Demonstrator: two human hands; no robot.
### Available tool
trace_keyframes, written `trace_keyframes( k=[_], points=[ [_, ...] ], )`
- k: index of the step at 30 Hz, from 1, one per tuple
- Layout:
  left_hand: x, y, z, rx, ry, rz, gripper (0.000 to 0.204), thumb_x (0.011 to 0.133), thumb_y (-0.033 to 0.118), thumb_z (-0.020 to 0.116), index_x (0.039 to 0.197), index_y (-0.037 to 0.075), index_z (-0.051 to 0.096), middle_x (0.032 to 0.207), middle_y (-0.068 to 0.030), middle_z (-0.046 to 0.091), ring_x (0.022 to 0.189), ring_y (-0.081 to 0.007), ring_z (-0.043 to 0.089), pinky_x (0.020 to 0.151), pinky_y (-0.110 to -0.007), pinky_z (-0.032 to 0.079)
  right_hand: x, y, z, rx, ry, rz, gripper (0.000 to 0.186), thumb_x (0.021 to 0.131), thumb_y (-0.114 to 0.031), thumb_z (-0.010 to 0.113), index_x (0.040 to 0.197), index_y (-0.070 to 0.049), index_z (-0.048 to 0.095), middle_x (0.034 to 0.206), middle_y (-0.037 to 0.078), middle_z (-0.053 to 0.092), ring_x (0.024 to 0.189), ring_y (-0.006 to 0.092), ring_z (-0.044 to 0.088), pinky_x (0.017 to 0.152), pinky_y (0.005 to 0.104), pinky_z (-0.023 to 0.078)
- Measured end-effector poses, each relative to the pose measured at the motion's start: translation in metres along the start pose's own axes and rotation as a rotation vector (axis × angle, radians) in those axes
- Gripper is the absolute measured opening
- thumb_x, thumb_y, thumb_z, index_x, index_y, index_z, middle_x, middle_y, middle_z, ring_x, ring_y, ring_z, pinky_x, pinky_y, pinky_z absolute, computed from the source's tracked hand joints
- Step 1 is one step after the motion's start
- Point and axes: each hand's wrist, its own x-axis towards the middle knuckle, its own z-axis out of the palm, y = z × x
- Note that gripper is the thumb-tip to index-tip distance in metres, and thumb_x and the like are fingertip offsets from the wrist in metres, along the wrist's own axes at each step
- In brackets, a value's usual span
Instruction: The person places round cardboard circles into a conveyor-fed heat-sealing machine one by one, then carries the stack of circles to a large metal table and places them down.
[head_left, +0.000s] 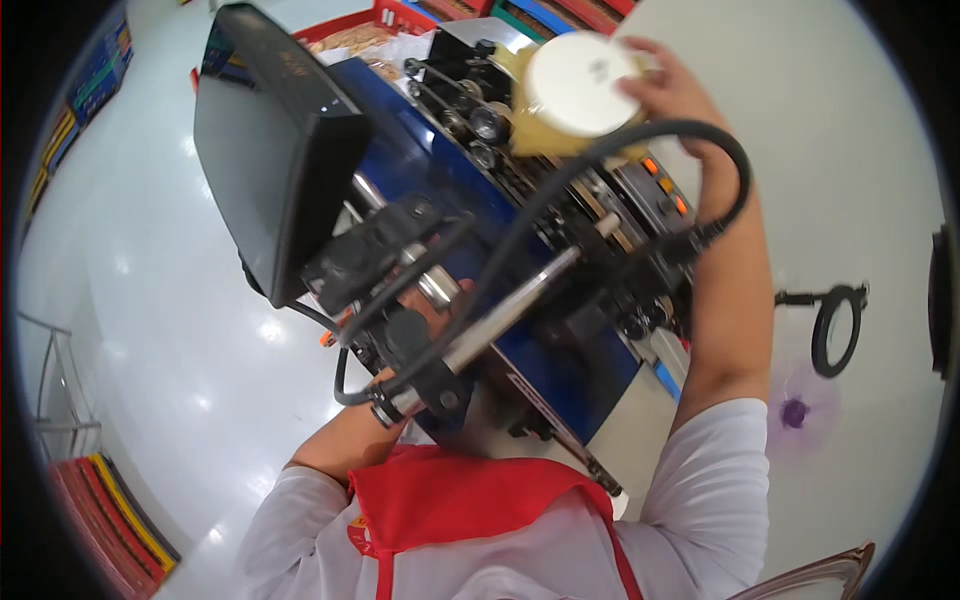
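At the far end of a blue machine (590, 385), my right hand (670, 85) grips the right rim of a white round disc (575, 85). Beneath that disc lies yellowish, film-like material (535, 135), its kind unclear. My right arm reaches past a thick, looped black cable (735, 160). My left hand (425, 310) is mostly covered by a metal bar (520, 305) and black clamps (408, 335). Only a bit of its skin shows, near the blue body of the machine; the fingers are hidden, and so is anything they may hold.
A dark monitor (270, 160) on a jointed arm stands left of the machine. Rollers (490, 122) and lit orange buttons (650, 165) line its far side. A red crate (350, 22) sits behind. To the right are a ring-shaped magnifier (838, 330) and a purple fan (795, 413).
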Motion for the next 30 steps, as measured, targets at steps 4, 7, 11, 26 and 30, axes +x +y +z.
trace_keyframes(
  k=[4, 7, 11, 26, 30],
  points=[
    [-0.014, 0.027, -0.032, -0.087, -0.280, 0.442, 0.042, 0.075, 0.010, 0.064, 0.114, 0.004, 0.050, 0.132, -0.0213, 0.034, 0.125, -0.0428, 0.030, 0.101, -0.052, 0.025, -0.111, 0.055, -0.102, 0.228, 0.373, 0.037, 0.051, 0.081, -0.023, 0.064, 0.124, -0.006, 0.042, 0.091, 0.008, 0.062, 0.079, 0.0113, 0.058, 0.068, 0.0261, 0.046],
    [-0.052, 0.053, -0.042, -0.277, -0.420, 0.719, 0.038, 0.067, 0.007, 0.067, 0.103, 0.011, 0.055, 0.128, -0.0203, 0.040, 0.121, -0.0416, 0.037, 0.100, -0.056, 0.025, -0.216, 0.063, -0.101, 0.136, 0.364, 0.224, 0.045, 0.080, -0.021, 0.065, 0.119, -0.010, 0.046, 0.086, 0.004, 0.062, 0.077, 0.0097, 0.057, 0.066, 0.0256, 0.045],
    [-0.086, 0.104, -0.030, -0.472, -0.550, 0.912, 0.039, 0.063, 0.010, 0.072, 0.100, 0.018, 0.063, 0.127, -0.0131, 0.042, 0.119, -0.0338, 0.040, 0.099, -0.051, 0.028, -0.329, 0.102, -0.052, 0.358, 0.004, 0.345, 0.036, 0.079, -0.007, 0.062, 0.111, -0.011, 0.047, 0.095, 0.000, 0.056, 0.091, 0.0084, 0.052, 0.079, 0.0244, 0.041],
    [-0.155, 0.194, 0.000, -0.178, -0.770, 0.841, 0.035, 0.066, 0.011, 0.071, 0.099, 0.012, 0.061, 0.115, -0.0114, 0.049, 0.108, -0.0304, 0.045, 0.089, -0.043, 0.033, -0.639, 0.311, -0.029, 0.519, 1.243, 0.884, 0.014, 0.081, -0.015, 0.062, 0.088, -0.004, 0.055, 0.066, -0.002, 0.049, 0.053, 0.0043, 0.044, 0.042, 0.0195, 0.034],
    [-0.156, 0.185, -0.005, -0.155, -0.689, 0.830, 0.034, 0.065, 0.010, 0.071, 0.097, 0.011, 0.061, 0.114, -0.0129, 0.049, 0.108, -0.0313, 0.046, 0.091, -0.045, 0.031, -0.682, 0.367, -0.008, -0.117, 1.109, 1.077, 0.019, 0.077, -0.010, 0.062, 0.092, -0.001, 0.053, 0.074, 0.008, 0.056, 0.066, 0.0213, 0.055, 0.056, 0.0316, 0.045]
  ],
)
